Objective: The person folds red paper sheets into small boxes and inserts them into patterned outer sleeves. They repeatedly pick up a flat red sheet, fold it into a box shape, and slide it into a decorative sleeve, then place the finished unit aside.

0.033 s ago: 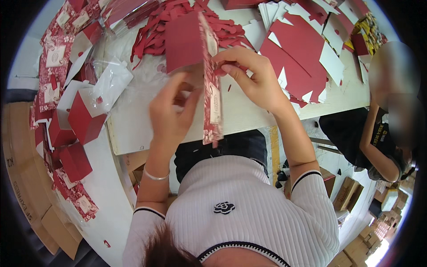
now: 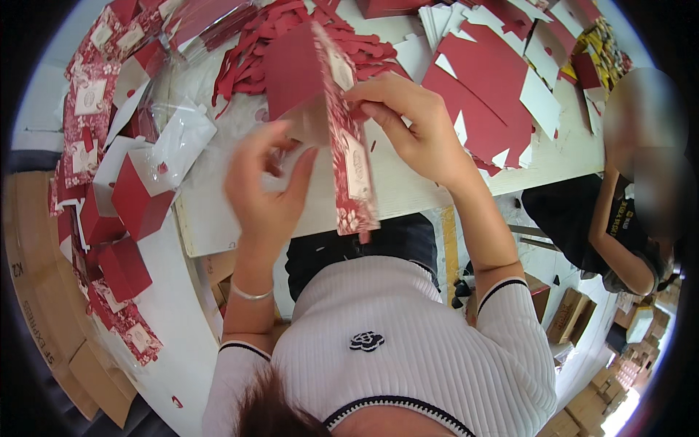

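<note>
I hold a half-folded red paper box (image 2: 298,73) above the white table (image 2: 408,193). One side is plain red; a floral side panel (image 2: 354,171) with a pale label hangs down toward me. My right hand (image 2: 411,127) pinches the box's upper right edge. My left hand (image 2: 269,186), slightly blurred, has its fingers on the pale inner flap at the box's bottom. A thin bracelet circles my left wrist.
Folded red boxes (image 2: 135,200) line the table's left side beside a clear plastic bag (image 2: 178,142). Flat red card blanks (image 2: 495,80) and a pile of red cut strips (image 2: 284,29) lie behind. Another person (image 2: 619,218) sits at the right; cardboard cartons (image 2: 575,313) stand below.
</note>
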The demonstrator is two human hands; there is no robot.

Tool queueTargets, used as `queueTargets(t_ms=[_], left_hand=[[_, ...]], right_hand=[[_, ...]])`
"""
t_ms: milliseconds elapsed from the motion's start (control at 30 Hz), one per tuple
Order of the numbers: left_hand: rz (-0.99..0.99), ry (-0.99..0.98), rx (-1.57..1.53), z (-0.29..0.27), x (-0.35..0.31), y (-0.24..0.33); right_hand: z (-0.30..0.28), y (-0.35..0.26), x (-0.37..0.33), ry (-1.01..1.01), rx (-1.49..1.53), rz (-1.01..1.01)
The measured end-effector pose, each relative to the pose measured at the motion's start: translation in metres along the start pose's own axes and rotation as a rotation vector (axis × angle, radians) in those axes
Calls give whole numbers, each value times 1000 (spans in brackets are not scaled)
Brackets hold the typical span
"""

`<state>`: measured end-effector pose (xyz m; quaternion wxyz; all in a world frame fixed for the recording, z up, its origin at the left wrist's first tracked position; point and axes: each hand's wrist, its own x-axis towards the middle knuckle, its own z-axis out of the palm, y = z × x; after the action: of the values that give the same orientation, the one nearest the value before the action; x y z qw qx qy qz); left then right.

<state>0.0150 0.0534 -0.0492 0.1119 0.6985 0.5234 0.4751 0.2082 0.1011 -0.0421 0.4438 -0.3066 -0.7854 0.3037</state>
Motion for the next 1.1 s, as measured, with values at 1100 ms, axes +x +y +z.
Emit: queueTargets(t_ms=[1100], left_hand=[[-376,-215,-641,4,23,1]], right_hand=[[-232,74,25,167,-409,596]])
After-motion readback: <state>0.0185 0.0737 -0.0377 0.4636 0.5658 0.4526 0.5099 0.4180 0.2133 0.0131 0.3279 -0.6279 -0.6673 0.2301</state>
